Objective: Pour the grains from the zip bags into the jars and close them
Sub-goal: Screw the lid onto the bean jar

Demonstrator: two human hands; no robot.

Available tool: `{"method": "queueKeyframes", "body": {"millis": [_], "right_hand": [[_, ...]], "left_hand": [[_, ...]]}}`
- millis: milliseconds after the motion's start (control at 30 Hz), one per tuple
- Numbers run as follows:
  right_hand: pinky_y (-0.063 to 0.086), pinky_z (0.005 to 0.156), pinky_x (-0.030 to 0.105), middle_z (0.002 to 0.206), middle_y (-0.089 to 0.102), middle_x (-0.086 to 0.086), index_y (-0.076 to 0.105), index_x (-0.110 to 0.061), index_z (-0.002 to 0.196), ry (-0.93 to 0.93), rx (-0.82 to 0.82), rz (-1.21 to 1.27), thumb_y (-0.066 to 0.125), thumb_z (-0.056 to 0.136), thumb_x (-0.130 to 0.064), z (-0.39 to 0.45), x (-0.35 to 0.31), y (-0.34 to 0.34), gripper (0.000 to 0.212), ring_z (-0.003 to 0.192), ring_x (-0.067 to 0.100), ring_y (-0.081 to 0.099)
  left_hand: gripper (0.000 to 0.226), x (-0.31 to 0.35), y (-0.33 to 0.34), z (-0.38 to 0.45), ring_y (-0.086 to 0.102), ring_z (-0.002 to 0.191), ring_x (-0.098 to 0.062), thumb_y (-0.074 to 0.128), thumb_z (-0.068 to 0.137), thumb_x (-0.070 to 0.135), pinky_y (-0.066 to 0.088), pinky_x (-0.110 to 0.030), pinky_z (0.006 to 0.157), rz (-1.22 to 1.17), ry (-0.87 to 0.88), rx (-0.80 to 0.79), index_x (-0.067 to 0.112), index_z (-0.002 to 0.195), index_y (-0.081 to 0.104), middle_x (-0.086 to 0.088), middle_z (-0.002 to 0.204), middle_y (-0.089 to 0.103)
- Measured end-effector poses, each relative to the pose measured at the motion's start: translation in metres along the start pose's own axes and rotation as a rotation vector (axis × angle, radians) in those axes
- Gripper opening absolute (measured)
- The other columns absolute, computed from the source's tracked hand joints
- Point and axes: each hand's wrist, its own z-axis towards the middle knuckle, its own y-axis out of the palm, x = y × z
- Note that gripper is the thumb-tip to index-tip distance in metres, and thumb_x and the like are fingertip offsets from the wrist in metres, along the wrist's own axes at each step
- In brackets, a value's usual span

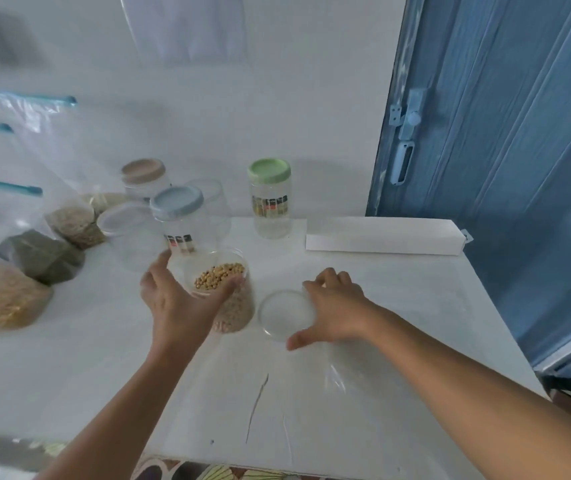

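A clear jar (234,306) filled with yellow-brown beans stands uncovered in the middle of the white table (398,306). My left hand (176,299) wraps its rim and near side. Just right of it a clear round lid (286,315) lies flat, with my right hand (334,306) over its right edge, fingers curled on it. Behind stand empty jars with a blue lid (176,202), a green lid (269,171), a tan lid (143,170) and a clear lid (119,218). Zip bags of grain (3,296) sit at the left.
A long white box (384,235) lies at the back right of the table. A blue door (502,150) stands to the right. A dark green grain bag (45,254) and a tan grain bag (73,220) lean by the wall. An empty clear bag (337,375) lies near my right forearm.
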Motion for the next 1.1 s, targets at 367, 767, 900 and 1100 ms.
{"method": "queueKeyframes", "body": {"millis": [367,767,900,1100], "right_hand": [[0.029,0.114,0.041,0.145,0.026,-0.003,0.030,-0.032,0.155,-0.013,0.141,0.140,0.083,0.058,-0.078,0.011,-0.015,-0.019,0.120,0.140,0.024,0.027],[0.036,0.118,0.039,0.148,0.039,-0.011,0.042,-0.042,0.154,-0.263,0.238,0.437,0.086,0.067,-0.068,0.028,-0.066,-0.058,0.101,0.141,0.010,0.037],[0.037,0.119,0.042,0.151,0.039,-0.013,0.041,-0.043,0.155,-0.248,0.182,0.352,0.085,0.063,-0.073,0.034,-0.066,-0.068,0.106,0.144,0.010,0.037],[0.039,0.115,0.038,0.152,0.039,-0.014,0.040,-0.046,0.155,-0.286,0.110,0.228,0.091,0.063,-0.063,0.035,-0.080,-0.079,0.107,0.141,0.010,0.036]], "left_hand": [[0.115,-0.024,-0.001,0.023,0.058,0.121,-0.010,0.094,0.047,0.068,0.050,-0.034,0.094,-0.076,0.069,-0.239,0.033,0.143,0.042,0.012,0.136,0.058],[0.089,-0.015,0.015,0.032,0.066,0.106,0.007,0.101,0.059,0.034,0.055,-0.024,0.086,-0.204,0.122,-0.477,0.038,0.132,0.048,0.036,0.113,0.063],[0.096,-0.024,0.013,0.044,0.067,0.114,-0.005,0.102,0.055,0.031,0.059,-0.034,0.098,-0.222,0.126,-0.561,0.031,0.136,0.049,0.017,0.122,0.067],[0.096,-0.032,0.012,0.051,0.061,0.125,-0.005,0.103,0.057,0.023,0.053,-0.025,0.103,-0.244,0.136,-0.594,0.030,0.136,0.049,0.010,0.134,0.063]]}}
